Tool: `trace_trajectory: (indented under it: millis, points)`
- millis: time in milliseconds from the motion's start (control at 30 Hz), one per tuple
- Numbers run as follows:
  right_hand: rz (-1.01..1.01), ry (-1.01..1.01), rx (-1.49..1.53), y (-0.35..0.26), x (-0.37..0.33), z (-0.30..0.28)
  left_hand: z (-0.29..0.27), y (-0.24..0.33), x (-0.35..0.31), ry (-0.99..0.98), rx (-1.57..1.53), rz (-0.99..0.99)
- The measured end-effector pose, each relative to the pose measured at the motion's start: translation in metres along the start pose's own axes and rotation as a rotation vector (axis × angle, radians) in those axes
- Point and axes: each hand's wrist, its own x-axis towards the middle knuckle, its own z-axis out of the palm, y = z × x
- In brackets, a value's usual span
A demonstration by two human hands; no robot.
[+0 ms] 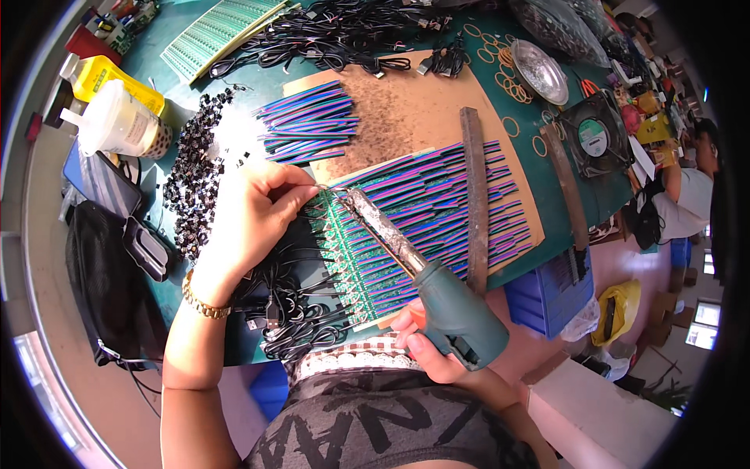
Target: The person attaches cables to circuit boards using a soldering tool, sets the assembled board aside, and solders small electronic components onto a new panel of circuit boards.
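My right hand point(434, 359) grips the handle of a dark green soldering gun point(461, 309), one finger at its orange trigger. The gun's metal barrel points up and left, its tip close to my left fingertips. My left hand point(262, 205) is closed in a pinch at the top left corner of a row of small green circuit boards point(344, 266); what lies between the fingers is too small to make out. Bundles of blue, purple and black ribbon wire point(414, 211) run rightward from the boards, with a flat metal bar point(473, 195) lying across them.
Loose ribbon wires point(308, 121) lie on brown cardboard point(391, 86). Black connectors point(195, 176) are heaped at left, near a drink cup point(117, 125). Black USB cables point(312, 324) lie below the boards; more cables point(328, 35) are behind. A fan point(598, 137) stands right.
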Motion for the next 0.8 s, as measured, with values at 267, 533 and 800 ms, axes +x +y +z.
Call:
trace_trajectory:
  millis: [267,533,800]
  points:
    - [0.079,0.087,0.142,0.003,0.003,0.009,0.006,0.0,-0.001,0.076,0.432,0.204]
    - [0.152,0.176,0.263,0.001,0.006,0.012,0.008,-0.002,-0.002,0.075,0.338,0.162]
    - [0.014,0.102,0.333,-0.014,0.017,0.01,0.006,-0.004,0.006,0.066,0.266,-0.033]
